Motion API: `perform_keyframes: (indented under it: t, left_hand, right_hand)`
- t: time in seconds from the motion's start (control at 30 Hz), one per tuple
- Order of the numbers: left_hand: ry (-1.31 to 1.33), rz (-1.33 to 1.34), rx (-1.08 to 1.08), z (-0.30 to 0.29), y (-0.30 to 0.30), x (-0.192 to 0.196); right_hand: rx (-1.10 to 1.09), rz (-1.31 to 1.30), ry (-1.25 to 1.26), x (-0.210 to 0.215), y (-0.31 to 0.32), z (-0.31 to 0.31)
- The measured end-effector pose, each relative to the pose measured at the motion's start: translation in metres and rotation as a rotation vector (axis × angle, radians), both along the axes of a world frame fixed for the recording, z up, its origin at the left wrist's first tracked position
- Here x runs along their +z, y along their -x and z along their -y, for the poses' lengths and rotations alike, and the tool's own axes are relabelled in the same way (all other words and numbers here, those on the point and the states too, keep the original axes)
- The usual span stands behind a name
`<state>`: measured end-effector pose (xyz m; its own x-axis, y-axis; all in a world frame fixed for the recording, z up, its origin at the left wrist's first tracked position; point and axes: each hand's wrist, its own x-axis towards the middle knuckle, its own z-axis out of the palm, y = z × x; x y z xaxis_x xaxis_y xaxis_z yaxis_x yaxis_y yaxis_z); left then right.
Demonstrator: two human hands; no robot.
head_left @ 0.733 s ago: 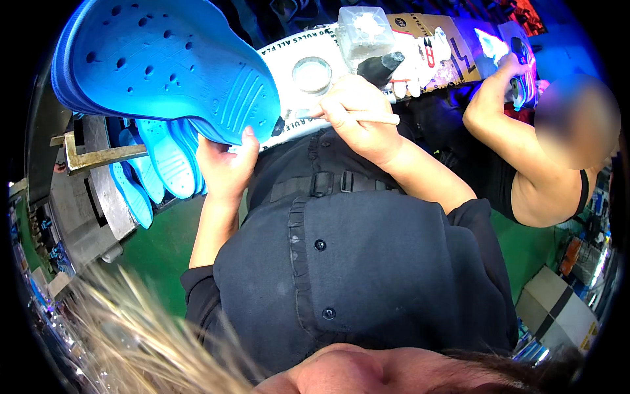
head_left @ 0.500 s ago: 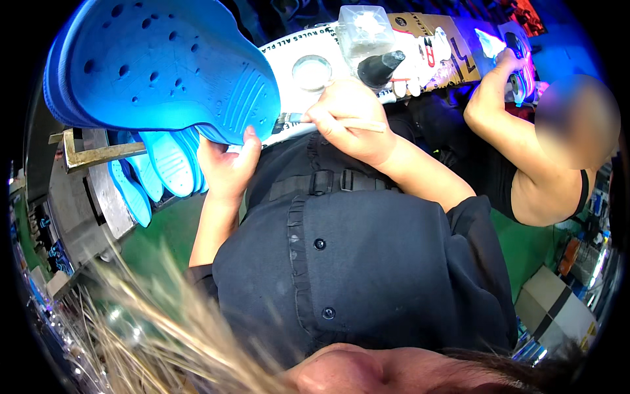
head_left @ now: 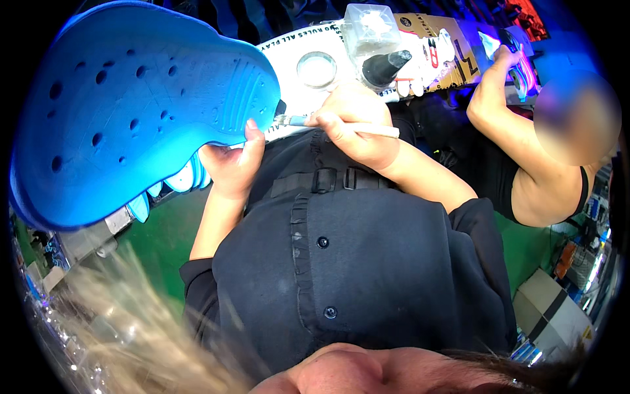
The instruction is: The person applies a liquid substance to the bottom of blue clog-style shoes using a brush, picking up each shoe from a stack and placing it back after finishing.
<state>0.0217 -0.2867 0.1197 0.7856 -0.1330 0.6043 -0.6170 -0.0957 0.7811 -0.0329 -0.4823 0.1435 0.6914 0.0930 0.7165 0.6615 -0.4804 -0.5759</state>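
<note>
**One blue shoe-shaped piece point(head_left: 154, 108), one slim brush point(head_left: 377, 130)**

Below the wearer's eyes lies a dark buttoned shirt point(head_left: 377, 256); both forearms reach past it. The left hand point(head_left: 230, 164) grips the blue piece near its narrow end, thumb on the upper face, the other fingers mostly hidden beneath, presumably to support it while presenting that end to the brush. The right hand point(head_left: 357, 121) is closed around the brush handle, pen-fashion, probably for fine control; its bristles point at the narrow end, though whether they touch I cannot tell. More blue pieces point(head_left: 180, 178) show partly behind the held one, on the left.

Beyond the right hand, on a white printed surface point(head_left: 295, 95), sit a shallow round dish point(head_left: 316, 69), a black cone-topped container point(head_left: 387, 68) and a clear box point(head_left: 372, 29), likely grouped for easy reach. Farther right, a co-worker's hand point(head_left: 504, 60) is at a brightly lit object point(head_left: 523, 73).
</note>
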Motion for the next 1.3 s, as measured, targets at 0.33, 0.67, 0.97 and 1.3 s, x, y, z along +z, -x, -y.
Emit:
perform_keyframes:
  t: [0.33,0.67,0.97,1.3]
  left_hand:
    - [-0.001,-0.038,-0.017,-0.004,-0.001,-0.003]
    - [-0.007,0.023,-0.009,-0.003,0.001,0.006]
    - [-0.102,-0.013,-0.052,0.004,0.004,0.013]
    - [-0.024,0.083,-0.005,-0.001,0.001,0.001]
  right_hand:
    - [-0.031,-0.032,0.02,0.004,0.001,-0.005]
    - [-0.016,-0.139,0.068,0.009,0.005,-0.002]
    - [-0.071,-0.081,-0.148,0.011,0.006,-0.005]
    - [-0.052,-0.135,-0.157,0.009,0.015,-0.001]
